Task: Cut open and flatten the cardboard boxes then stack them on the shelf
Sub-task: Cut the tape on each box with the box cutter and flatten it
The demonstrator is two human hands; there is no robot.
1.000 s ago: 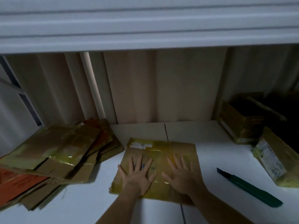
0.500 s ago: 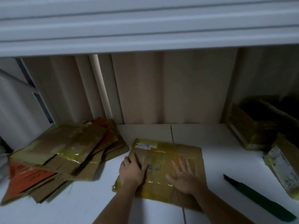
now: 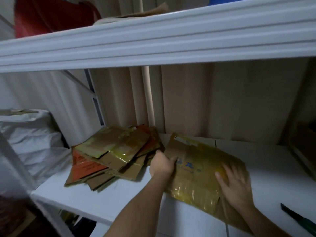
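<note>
Our left hand pinches the flattened, tape-covered box by its left edge; our right hand presses flat on it, lower right of frame. The stack of flattened boxes lies just left of that grip, so the left hand is nearer.

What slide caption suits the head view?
Left hand grips flattened box, right hand presses it, beside the stack.

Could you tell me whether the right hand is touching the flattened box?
Touching. The head view shows the right hand lying palm-down with spread fingers on the flattened box.
</note>
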